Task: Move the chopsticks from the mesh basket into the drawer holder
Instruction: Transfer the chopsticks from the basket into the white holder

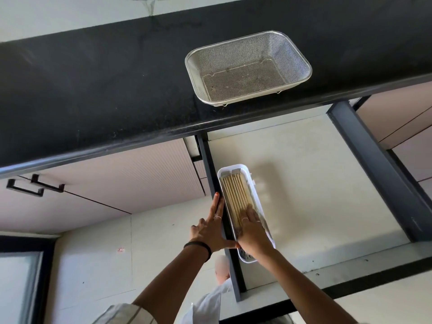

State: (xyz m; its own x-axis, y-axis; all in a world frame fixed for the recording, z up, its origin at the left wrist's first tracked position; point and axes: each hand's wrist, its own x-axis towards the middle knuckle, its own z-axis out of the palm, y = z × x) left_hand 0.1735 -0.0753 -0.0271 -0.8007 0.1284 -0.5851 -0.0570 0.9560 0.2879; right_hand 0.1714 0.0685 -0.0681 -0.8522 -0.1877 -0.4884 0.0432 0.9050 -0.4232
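Chopsticks [235,199] lie side by side, lengthwise, in a long white holder [257,202] with rounded corners, which sits at the left side of an open drawer [315,183], just beside the drawer's dark left wall [211,169]. The right hand [251,230] lies flat on the near part of the bundle, fingers straight and together, pressing down on the sticks and covering their near ends; a thin ring shows on one finger. The left hand [211,226] is spread open over the top edge of the drawer's left wall, fingers extended along it and thumb reaching towards the holder's near end, gripping nothing. A dark band [198,246] circles the left wrist, and a ring shows on one finger of that hand too.

Beyond the drawer, on the black countertop [93,90], stands the mesh basket [249,66], a rectangular metal strainer on small feet close to the counter's front edge, with no chopsticks in it. The drawer's pale floor shows to the right of the holder, bounded by a dark right wall [374,169]. To the left, under the counter, a ribbed cabinet front carries a black bar handle [35,187]. Pale floor tiles [105,265] run below, and a light striped sleeve [126,314] shows at the bottom edge.
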